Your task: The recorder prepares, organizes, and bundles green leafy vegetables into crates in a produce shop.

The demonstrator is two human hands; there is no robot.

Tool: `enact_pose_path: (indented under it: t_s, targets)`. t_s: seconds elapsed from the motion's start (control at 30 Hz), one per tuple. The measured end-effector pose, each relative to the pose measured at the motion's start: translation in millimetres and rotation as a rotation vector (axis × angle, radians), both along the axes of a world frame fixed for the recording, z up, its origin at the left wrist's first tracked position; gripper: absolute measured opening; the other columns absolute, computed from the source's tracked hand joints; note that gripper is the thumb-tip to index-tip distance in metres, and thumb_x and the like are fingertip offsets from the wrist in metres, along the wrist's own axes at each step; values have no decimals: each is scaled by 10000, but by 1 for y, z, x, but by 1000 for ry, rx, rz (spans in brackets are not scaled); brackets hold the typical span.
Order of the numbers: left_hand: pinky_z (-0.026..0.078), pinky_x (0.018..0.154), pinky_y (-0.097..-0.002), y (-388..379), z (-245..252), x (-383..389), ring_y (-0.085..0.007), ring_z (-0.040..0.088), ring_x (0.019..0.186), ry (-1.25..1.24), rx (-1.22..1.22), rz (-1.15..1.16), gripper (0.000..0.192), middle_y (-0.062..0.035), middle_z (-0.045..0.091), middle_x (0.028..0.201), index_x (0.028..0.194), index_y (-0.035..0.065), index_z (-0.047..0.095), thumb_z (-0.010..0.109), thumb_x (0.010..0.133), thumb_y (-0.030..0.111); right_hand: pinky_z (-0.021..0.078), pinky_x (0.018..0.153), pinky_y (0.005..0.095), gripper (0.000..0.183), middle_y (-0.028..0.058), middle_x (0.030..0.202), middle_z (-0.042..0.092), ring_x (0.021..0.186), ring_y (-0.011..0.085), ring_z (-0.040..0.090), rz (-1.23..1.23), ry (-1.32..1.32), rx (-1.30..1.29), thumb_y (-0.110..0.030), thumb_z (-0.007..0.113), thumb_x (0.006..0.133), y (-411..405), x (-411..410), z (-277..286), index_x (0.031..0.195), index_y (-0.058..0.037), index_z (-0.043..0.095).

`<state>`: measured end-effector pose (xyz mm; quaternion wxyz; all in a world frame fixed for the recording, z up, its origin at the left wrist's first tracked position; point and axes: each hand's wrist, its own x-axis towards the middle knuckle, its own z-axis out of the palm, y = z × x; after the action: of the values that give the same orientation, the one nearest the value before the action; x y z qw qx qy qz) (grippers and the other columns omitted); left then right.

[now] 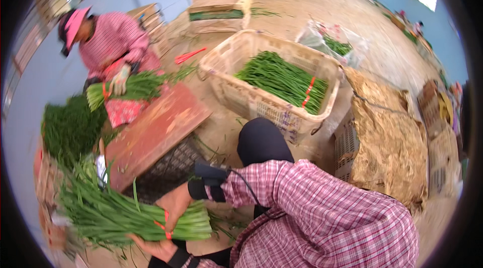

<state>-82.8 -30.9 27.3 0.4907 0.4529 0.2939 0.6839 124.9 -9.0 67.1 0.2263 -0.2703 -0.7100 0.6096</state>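
My right hand (176, 204) grips a thick bundle of green Chinese chives (113, 217) from above, near its pale cut ends. Under the same bundle, my left hand (154, 247) supports the leafy side, fingers partly hidden. An orange-red band (164, 225) circles the bundle beside my right hand. The leaves spread to the left, and the pale stems point towards my body. Just beyond lies a worn red board (158, 132) on a dark plastic crate (169, 166). A shiny blade-like thing (101, 170) with a wooden handle rests at the board's near left end.
A co-worker (113, 45) holds another banded bundle (132, 87) across the board. Loose chives (71, 128) are heaped at left. A plastic crate (219, 79) holds banded chives (279, 77). Red strips (188, 56) lie on the floor. A brown sheet (388, 143) covers crates at right.
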Motion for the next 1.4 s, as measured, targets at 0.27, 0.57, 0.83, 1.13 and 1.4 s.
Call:
enact_pose_path:
  t_s: [0.27, 0.57, 0.83, 1.13, 1.4]
  targets:
    - [383, 1045, -465, -9, 57, 69, -357, 468, 1239, 713, 106, -5, 1087, -290, 374, 1406, 1430, -61, 297, 612, 738, 715, 485, 766, 275, 416, 67, 1008, 667, 889, 119, 577, -300, 689, -99, -83, 747, 766, -32, 65, 56, 1138, 18, 591]
    - [419, 1012, -446, 90, 137, 197, -352, 499, 1203, 28, -471, -380, 775, -221, 497, 1319, 1374, -23, 411, 570, 886, 557, 478, 757, 257, 391, 68, 1093, 632, 888, 120, 572, -734, 755, 444, -128, 635, 865, -37, 198, 100, 1211, 4, 508]
    - [248, 1137, -490, 92, 170, 450, -278, 421, 1298, -772, -56, -1132, 541, -88, 460, 1422, 1397, 57, 408, 542, 957, 341, 413, 1010, 356, 394, 99, 1264, 583, 1152, 222, 555, -1243, 920, 198, -243, 388, 1018, -81, 348, 13, 1306, 7, 482]
    - [292, 1112, -468, 64, 139, 541, -266, 479, 1202, -924, -136, -1407, 542, -82, 521, 1349, 1339, 61, 477, 642, 892, 320, 368, 1035, 369, 497, 82, 1374, 483, 1234, 202, 460, -1382, 617, 146, -317, 429, 1001, -47, 346, 33, 1425, -66, 361]
    - [341, 1090, -425, 51, 121, 526, -270, 447, 1271, 211, -174, -1490, 472, -89, 518, 1318, 1376, 62, 417, 576, 937, 126, 471, 968, 351, 362, 129, 1218, 590, 1085, 219, 583, -1483, 901, 1076, -261, 484, 992, -88, 495, 137, 1264, -22, 504]
